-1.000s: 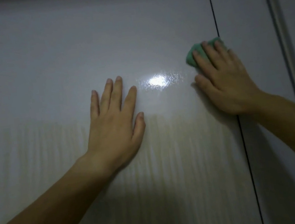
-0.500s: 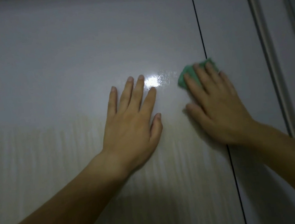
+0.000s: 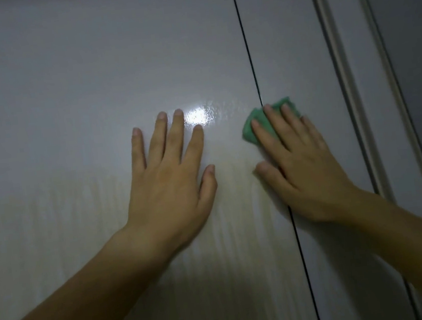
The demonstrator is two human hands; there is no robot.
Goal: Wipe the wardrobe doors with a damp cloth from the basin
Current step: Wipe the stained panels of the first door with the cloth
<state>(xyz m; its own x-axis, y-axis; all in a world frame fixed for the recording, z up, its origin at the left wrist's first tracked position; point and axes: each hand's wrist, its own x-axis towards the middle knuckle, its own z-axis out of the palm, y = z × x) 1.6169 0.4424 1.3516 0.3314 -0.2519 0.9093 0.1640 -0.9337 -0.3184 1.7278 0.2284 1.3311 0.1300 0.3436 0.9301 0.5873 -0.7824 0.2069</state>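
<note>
Head view: left hand (image 3: 170, 180) lies flat on the glossy pale-grey left wardrobe door (image 3: 62, 85), fingers straight toward 12 o'clock, holding nothing. Small crumpled green cloth (image 3: 253, 125) sits at its 3 o'clock, straddling the dark vertical door seam (image 3: 246, 49). Right hand (image 3: 304, 175) presses it with straight fingers; cloth shows at 11 o'clock from the palm. Next stroke probably runs along the seam, 12 to 6.

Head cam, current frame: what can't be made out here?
Head view only.
cloth: mostly hidden under the right hand; size and dampness unreadable.
basin: outside the frame.
doors: top, bottom and left side cut off by frame edges.
finish beside the left hand: washed out by glare.
</note>
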